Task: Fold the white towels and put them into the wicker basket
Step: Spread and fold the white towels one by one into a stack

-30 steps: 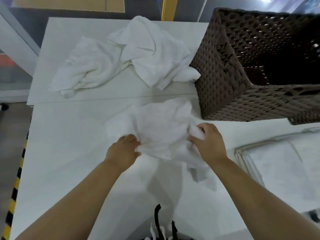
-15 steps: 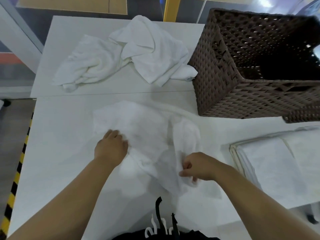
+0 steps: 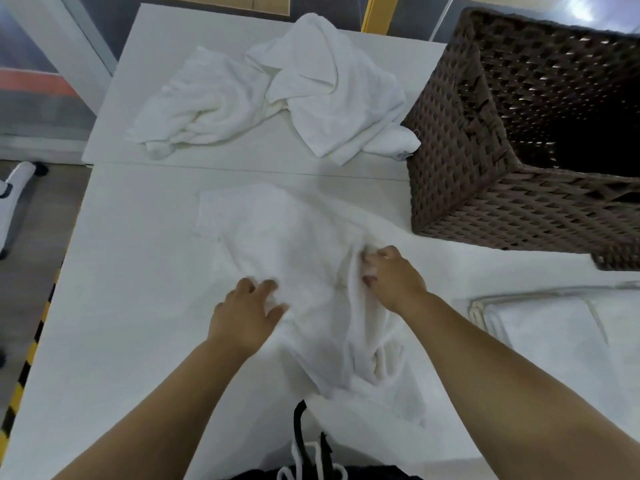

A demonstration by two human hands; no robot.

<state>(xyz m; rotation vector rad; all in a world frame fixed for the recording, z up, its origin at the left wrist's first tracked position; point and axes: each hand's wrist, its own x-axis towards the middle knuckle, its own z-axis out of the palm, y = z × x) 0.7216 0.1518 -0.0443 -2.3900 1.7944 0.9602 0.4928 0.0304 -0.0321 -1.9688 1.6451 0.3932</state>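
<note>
White crumpled terry towel (image 3: 294, 258) lies mid-worktop (image 3: 138, 289) near my front edge. My left hand (image 3: 242, 313) rests on it, fingers spread; my right hand (image 3: 391, 278) pinches a fold. Brown wicker basket (image 3: 485, 188) at far right corner.

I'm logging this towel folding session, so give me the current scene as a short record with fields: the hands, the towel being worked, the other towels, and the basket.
left hand: fingers spread, resting on the towel, slightly blurred
right hand: fingers curled, pinching a bunched ridge of the towel
towel in work: partly spread on the table, still wrinkled, not yet folded
towel pile: crumpled, at the far side of the table, one corner close to the basket
wicker basket: dark brown, far right, inside too dark to judge
folded stack: white, at the right edge
</note>
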